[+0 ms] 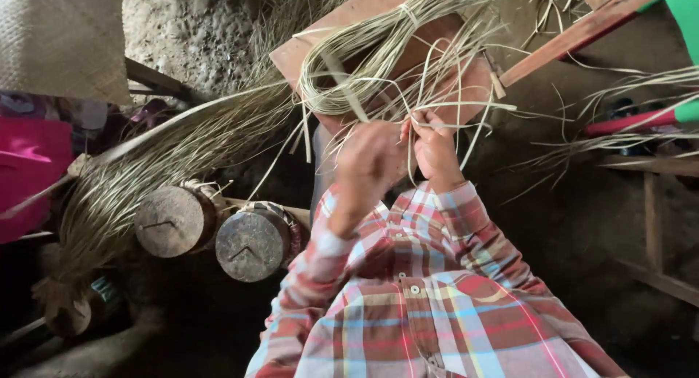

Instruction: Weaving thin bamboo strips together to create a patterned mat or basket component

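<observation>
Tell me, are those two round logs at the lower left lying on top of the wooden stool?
No. The two round logs lie down at the left, apart from the wooden stool, which carries a bundle of straw strips.

My left hand (pixel 370 162) hung blurred at mid-frame, fingers curled in a loose fist. Just to its right my right hand (pixel 435 146) pinched its fingertips together, both plaid-sleeved forearms rising from the lower frame.

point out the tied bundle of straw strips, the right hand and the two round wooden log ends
tied bundle of straw strips (pixel 386 46), head view, on the bunched middle
right hand (pixel 435 148), head view, back of the hand
two round wooden log ends (pixel 251 245), head view, flat face of the nearer one
</observation>
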